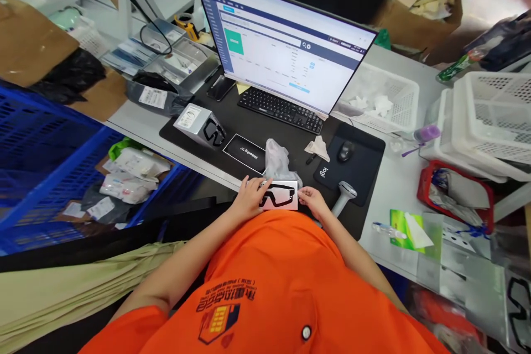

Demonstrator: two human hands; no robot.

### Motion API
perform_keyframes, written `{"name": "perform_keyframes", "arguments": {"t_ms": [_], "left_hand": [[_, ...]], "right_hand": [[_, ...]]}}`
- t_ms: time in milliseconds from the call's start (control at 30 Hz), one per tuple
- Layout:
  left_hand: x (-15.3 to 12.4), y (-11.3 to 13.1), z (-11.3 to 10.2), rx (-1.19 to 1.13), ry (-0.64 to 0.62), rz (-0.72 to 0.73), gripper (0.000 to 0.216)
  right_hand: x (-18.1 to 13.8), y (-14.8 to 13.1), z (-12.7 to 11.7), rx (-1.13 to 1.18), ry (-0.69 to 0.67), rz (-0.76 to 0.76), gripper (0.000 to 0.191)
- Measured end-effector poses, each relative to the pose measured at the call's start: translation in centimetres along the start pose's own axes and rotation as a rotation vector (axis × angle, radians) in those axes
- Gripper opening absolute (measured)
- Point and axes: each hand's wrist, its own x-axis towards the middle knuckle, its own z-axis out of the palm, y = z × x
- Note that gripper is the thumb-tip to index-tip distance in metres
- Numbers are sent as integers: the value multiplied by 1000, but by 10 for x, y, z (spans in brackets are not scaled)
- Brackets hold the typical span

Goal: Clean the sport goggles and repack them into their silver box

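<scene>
Two-handed at the desk (400, 177), facing the monitor (276, 50). At the near edge of the black mat (233, 123), just this side of the plastic bag (276, 159), gripping with left hand (248, 199) clamped over one end and right hand (314, 201) pinching the other: between them, a white panel (282, 197), glasses print (286, 188) showing.

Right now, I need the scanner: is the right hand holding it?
No, the right hand is at the edge of the white box.
</scene>
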Motion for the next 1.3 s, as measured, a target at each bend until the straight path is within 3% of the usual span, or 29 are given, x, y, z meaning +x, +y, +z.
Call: {"name": "perform_keyframes", "arguments": {"t_ms": [100,267,533,700,933,1167,1300], "left_hand": [[2,-1,2,18,9,-19,87],[9,5,5,53,5,-29,85],[15,12,9,120,-2,-8,54],[18,12,12,131,-22,-9,52],[24,12,8,125,-69,-29,53],[21,3,3,87,-80,-47,53],[17,-4,-2,54,-71,-71,56]], "right_hand": [[2,-9,-8,-59,64,-22,36],[0,-20,-43,-161,172,-14,19],[-2,-15,-81,-163,270,120,16],[10,-16,-94,-138,276,223,18],[14,-26,-104,-160,326,239,20],[15,-35,-106,-248,370,227,10],[22,-40,-102,-346,382,246,15]]}}
